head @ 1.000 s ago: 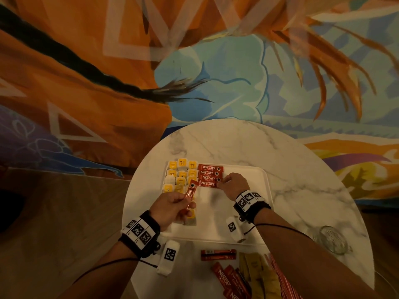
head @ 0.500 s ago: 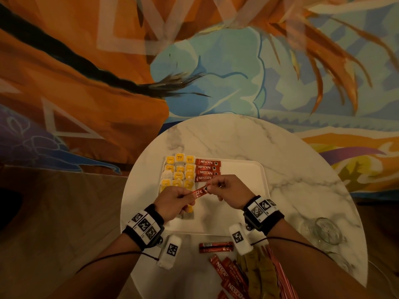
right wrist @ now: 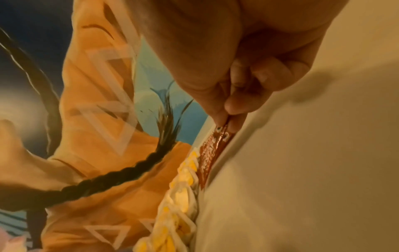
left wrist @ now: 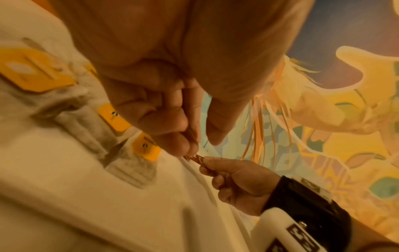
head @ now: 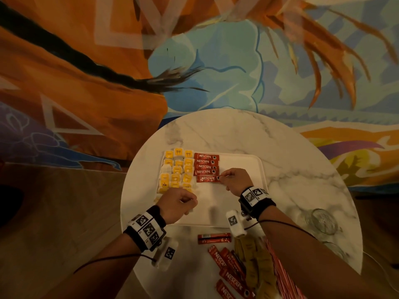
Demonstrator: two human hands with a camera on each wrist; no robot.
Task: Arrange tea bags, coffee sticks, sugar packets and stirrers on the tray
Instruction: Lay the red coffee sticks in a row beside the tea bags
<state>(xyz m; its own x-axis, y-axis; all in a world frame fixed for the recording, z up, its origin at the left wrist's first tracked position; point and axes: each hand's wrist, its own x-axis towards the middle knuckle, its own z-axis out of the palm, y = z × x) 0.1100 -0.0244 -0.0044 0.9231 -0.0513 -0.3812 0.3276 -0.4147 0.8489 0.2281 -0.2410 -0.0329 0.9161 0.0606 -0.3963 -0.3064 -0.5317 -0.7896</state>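
A white tray (head: pixel 237 162) lies on the round marble table (head: pixel 216 130). Tea bags with yellow tags (head: pixel 176 171) fill its left side. Beside them several red coffee sticks (head: pixel 206 164) lie in a stacked column. My right hand (head: pixel 222 178) pinches the right end of one more red stick (head: pixel 207 179), which lies flat just below that column. In the right wrist view the right hand (right wrist: pixel 224 119) holds this stick (right wrist: pixel 212 148) low over the tray. My left hand (head: pixel 180 203) hovers over the tray's front left, fingers curled, holding nothing; the left wrist view shows the same hand (left wrist: pixel 194 136).
In front of the tray lie a single red stick (head: pixel 213 238), a loose pile of red sticks (head: pixel 228 270), brown packets (head: pixel 257 262) and red-striped stirrers (head: pixel 282 277). A glass (head: pixel 321 221) stands at the table's right. A painted wall rises behind the table.
The left hand passed the red stick to the right hand and let go. The right hand carried it up to the column of sticks and laid it flat. The left hand drew back.
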